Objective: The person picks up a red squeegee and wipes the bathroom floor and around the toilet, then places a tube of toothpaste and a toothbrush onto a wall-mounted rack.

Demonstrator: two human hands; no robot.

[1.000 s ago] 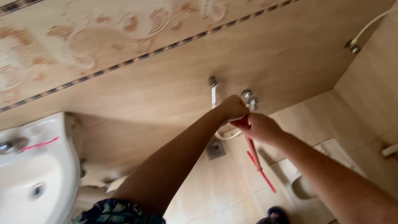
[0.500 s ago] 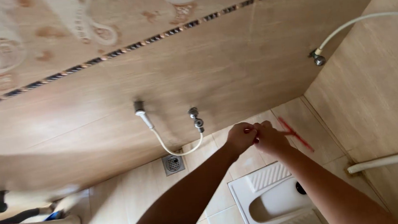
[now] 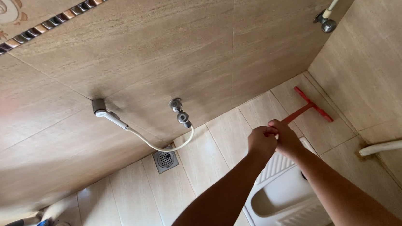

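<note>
We have a red T-shaped tool (image 3: 307,107) in both hands, its thin shaft running up and to the right from our fists to a crossbar that hangs over the floor tiles near the corner of the room. The left hand (image 3: 261,143) and the right hand (image 3: 286,137) are closed together around the near end of the shaft, knuckles touching, so each grip is wrapped tight on the tool; stacking the hands this way steadies a long, light rod held out at arm's length. Whether the crossbar touches the floor we cannot tell.

Just below our hands lies the white squat toilet pan (image 3: 285,193), set into the beige floor (image 3: 191,167), its ribbed footrest under our forearms. To the left, a square floor drain (image 3: 165,160) sits at the foot of the tiled wall (image 3: 156,49). Above it a metal tap (image 3: 180,112) juts from the wall, with a white hose (image 3: 157,142) looping from it to a spray handle (image 3: 109,115) hung on a wall bracket. A second valve (image 3: 325,23) and hose sit high on the right, and a white pipe (image 3: 397,144) runs along the side wall.
</note>
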